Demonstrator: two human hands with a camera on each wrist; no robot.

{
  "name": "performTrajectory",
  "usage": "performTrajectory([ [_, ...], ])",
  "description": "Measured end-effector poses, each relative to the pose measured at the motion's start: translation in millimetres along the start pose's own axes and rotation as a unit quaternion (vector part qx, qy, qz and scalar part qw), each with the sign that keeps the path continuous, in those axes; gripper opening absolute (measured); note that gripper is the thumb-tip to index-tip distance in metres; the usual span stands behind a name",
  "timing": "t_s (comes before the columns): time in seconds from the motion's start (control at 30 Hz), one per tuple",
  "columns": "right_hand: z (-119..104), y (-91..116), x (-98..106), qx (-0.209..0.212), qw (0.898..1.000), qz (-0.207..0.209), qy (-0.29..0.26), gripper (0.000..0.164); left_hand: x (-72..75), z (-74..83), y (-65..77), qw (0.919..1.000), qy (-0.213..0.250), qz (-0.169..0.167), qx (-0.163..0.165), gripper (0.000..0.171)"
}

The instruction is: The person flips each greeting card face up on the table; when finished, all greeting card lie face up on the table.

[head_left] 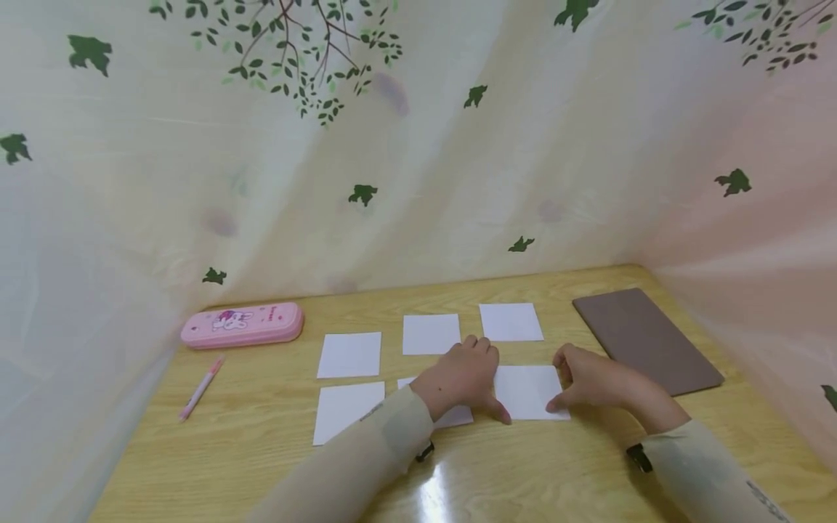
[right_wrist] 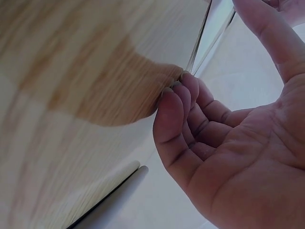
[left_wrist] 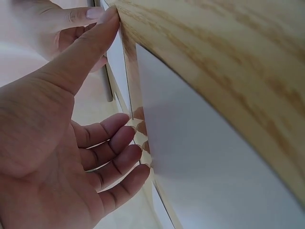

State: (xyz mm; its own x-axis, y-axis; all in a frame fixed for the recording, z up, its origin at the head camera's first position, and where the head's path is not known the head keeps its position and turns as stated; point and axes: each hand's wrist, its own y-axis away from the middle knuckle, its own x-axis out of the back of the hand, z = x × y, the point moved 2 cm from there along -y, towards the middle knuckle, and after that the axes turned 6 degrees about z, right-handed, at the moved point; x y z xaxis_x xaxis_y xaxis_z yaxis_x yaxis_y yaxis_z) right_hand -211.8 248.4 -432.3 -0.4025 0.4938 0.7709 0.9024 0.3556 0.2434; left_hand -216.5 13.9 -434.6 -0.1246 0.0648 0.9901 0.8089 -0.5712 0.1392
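White square cards lie flat on the wooden table in two rows of three. My left hand (head_left: 463, 374) and right hand (head_left: 591, 378) flank the front right card (head_left: 532, 392). The left thumb reaches the card's near left corner, the other fingers spread toward its far left side. On the opposite side, my right thumb touches the near right corner while the bent fingers rest at the right edge. My left hand and forearm partly cover the front middle card (head_left: 455, 417). In the right wrist view, fingertips (right_wrist: 170, 109) meet the tabletop beside the card's edge.
Behind lie the back cards, left (head_left: 349, 354), middle (head_left: 430, 334) and right (head_left: 510, 322). A grey-brown flat board (head_left: 644, 338) is at the right. A pink pencil case (head_left: 242, 325) and a pink-and-white pen (head_left: 201, 388) lie left. Patterned curtain (head_left: 425, 181) surrounds the table's back.
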Motion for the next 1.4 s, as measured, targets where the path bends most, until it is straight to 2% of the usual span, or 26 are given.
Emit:
performTrajectory([
  [0.2, -1, 0, -1, -0.004, 1.0, 0.001, -0.009, 0.072, 0.6, 0.2, 0.1, 1.0, -0.004, -0.002, 0.006, 0.11],
  [0.53, -2, 3, -3, -0.016, 1.0, 0.018, 0.009, 0.078, 0.3, 1.0, 0.1, 1.0, 0.005, -0.001, 0.005, 0.11],
  [0.83, -5, 6, -2, -0.028, 0.999, 0.023, 0.008, 0.076, 0.6, 5.8, 4.2, 0.9993, -0.026, 0.026, 0.004, 0.112],
  [1.23, 0, 3, 0, -0.009, 0.999, 0.037, 0.002, 0.066, 6.3, 10.4, 8.1, 0.9986, 0.022, 0.032, 0.036, 0.103],
  [1.4, -1, 4, -1, -0.015, 0.999, 0.035, -0.006, 0.069, 2.1, 10.1, 9.1, 0.9984, 0.007, 0.047, 0.031, 0.106],
])
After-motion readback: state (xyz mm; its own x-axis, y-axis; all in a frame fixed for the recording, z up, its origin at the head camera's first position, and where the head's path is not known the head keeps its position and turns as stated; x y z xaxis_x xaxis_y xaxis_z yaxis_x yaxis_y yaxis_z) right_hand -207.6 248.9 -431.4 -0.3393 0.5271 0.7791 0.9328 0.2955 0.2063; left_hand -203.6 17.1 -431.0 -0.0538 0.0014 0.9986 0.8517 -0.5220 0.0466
